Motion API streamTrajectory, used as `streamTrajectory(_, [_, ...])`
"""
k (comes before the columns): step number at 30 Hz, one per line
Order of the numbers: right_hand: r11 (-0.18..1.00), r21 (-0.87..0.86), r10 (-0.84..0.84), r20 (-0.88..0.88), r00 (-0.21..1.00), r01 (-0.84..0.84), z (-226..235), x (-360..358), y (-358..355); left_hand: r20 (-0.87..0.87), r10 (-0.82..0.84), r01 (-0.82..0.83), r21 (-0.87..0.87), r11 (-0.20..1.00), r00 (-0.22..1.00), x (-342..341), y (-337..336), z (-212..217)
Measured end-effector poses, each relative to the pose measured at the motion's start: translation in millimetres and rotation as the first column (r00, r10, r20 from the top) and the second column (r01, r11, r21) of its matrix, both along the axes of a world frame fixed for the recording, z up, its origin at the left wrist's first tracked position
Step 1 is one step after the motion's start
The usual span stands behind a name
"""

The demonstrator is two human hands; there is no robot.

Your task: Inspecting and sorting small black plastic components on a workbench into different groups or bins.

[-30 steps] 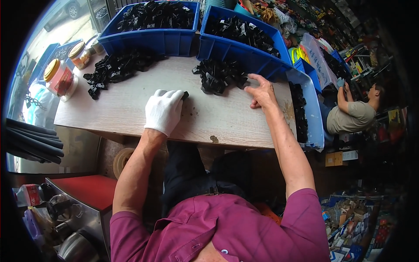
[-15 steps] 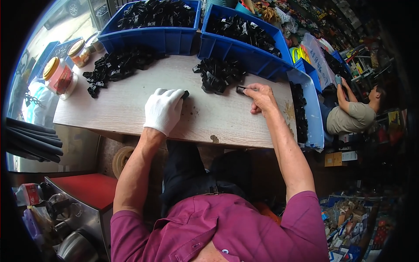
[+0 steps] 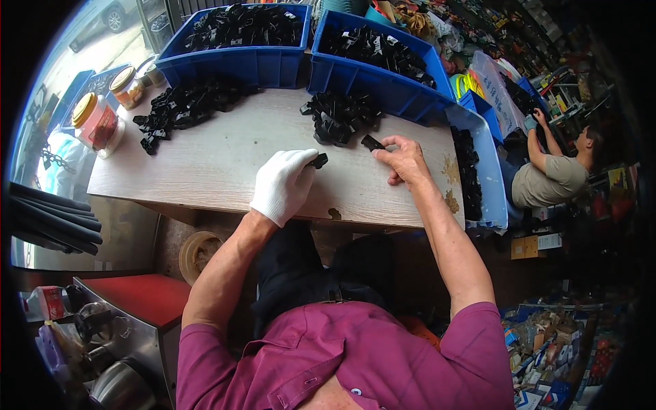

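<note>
In a white knit glove, my left hand (image 3: 283, 184) is closed on a small black plastic part (image 3: 318, 161) that pokes out past the fingertips. My bare right hand (image 3: 404, 160) pinches another black plastic piece (image 3: 372, 143) between thumb and fingers. Both pieces are held just above the pale wooden table (image 3: 225, 167), apart from each other. Beyond my hands lies a pile of similar black parts (image 3: 335, 117). A second, longer pile (image 3: 181, 109) spreads over the table's far left. The exact kind of these parts is too small to make out.
Two blue bins (image 3: 239, 63) (image 3: 379, 85) full of black parts line the table's far edge. A lighter blue bin (image 3: 493, 198) stands at the right edge. Lidded jars (image 3: 97, 126) sit far left. A co-worker (image 3: 550, 174) works beyond, at right. A red-topped cabinet (image 3: 140, 297) is lower left.
My left hand has moved right with its black part, closer to my right hand. My right hand has shifted slightly left, and its piece is turned to another angle.
</note>
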State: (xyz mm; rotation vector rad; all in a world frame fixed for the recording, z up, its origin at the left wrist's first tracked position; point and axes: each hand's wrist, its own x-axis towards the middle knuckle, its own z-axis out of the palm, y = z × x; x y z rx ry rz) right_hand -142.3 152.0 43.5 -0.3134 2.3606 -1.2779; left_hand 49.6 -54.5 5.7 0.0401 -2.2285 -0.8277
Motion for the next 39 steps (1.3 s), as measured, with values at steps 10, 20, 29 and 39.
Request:
streamTrajectory(10, [0.973, -0.044, 0.230, 0.102, 0.968, -0.226, 3, 42, 5, 0.079, -0.147, 0.158, -0.156, 0.975, 0.986, -42, 25, 1])
streamTrajectory(20, [0.975, -0.106, 0.203, 0.043, 0.978, -0.197, -4, 43, 9, 0.175, -0.302, 0.346, -0.339, 0.875, 0.937, -64, 28, -3])
streamTrajectory(29, [0.969, -0.101, 0.232, 0.040, 0.972, -0.227, -1, 44, 6, 0.168, -0.130, 0.191, -0.433, 0.881, 0.977, -46, 39, -8])
streamTrajectory(39, [0.958, -0.099, 0.270, 0.006, 0.963, -0.268, -9, 43, 8, 0.223, -0.101, 0.191, -0.432, 0.882, 0.970, -39, 42, -14])
